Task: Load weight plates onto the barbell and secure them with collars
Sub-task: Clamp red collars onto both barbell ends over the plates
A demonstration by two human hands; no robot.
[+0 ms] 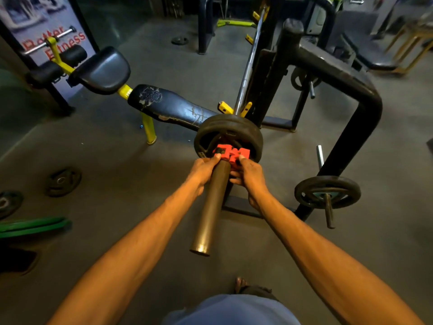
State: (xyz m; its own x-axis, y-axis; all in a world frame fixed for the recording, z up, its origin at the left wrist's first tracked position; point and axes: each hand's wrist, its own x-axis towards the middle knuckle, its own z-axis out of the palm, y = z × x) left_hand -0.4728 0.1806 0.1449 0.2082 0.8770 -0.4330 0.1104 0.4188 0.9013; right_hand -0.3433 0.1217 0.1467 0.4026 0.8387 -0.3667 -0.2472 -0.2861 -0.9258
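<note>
The barbell's dark sleeve (212, 205) points straight toward me, its end near the middle of the frame. Two black weight plates (243, 130) sit side by side on the sleeve, close to the rack. A red collar (230, 154) is around the sleeve, right against the outer plate. My left hand (203, 172) grips the collar's left side with the thumb on top. My right hand (249, 178) holds its right side, fingers curled under. The silver bar shaft (248, 64) runs away behind the plates.
A black bench (168, 106) with yellow legs stands to the left. The black rack frame (346, 78) is on the right, with a plate on a storage peg (328, 191). Loose plates (62, 181) and green plates (32, 226) lie on the floor at left.
</note>
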